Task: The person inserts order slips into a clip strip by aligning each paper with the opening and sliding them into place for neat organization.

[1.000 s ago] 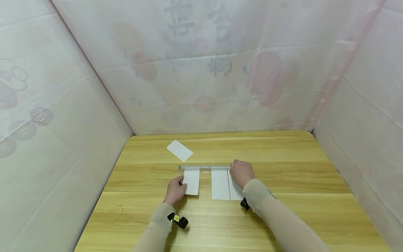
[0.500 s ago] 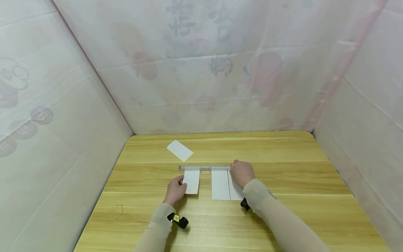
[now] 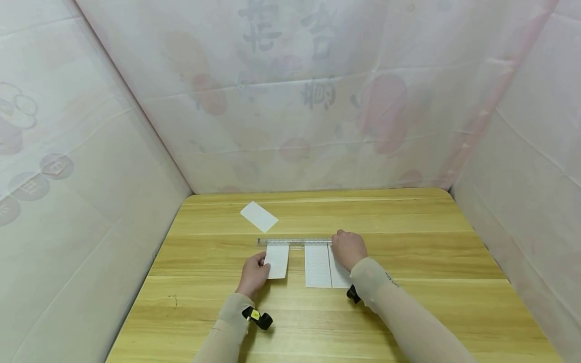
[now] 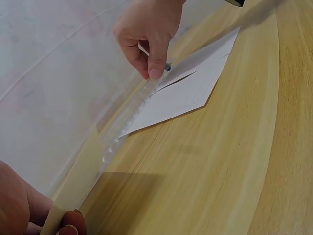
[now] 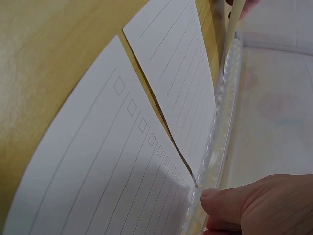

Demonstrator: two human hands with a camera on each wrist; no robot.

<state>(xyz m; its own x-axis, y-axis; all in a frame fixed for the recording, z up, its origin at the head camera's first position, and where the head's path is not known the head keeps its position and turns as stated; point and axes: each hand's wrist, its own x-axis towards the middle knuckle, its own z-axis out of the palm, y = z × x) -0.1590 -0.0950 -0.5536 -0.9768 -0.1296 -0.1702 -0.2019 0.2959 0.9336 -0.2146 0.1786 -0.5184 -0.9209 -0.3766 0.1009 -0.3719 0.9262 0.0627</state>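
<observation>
A clear plastic binding strip [image 3: 297, 242] with small teeth lies across the table. My left hand [image 3: 253, 276] pinches a small white sheet [image 3: 277, 262] by its left edge, thumb on top. That sheet's far edge meets the strip, and in the left wrist view the sheet [image 4: 76, 181] stands tilted off the table. At the strip's right end, my right hand [image 3: 349, 249] grips the strip between thumb and curled fingers. Two lined sheets lie against the strip: a middle one [image 3: 317, 264] and a right one with checkboxes [image 5: 112, 147], partly hidden by the right hand in the head view.
Another white sheet [image 3: 259, 217] lies askew behind the strip, to the left. The wooden table [image 3: 218, 322] is bounded by printed cloth walls [image 3: 290, 166] at the back and sides. Black wrist cameras [image 3: 257, 317] sit on both wrists.
The sheet in my left hand has shifted very slightly to the right, and its near edge has moved a little away from me. The right hand and the strip stay put.
</observation>
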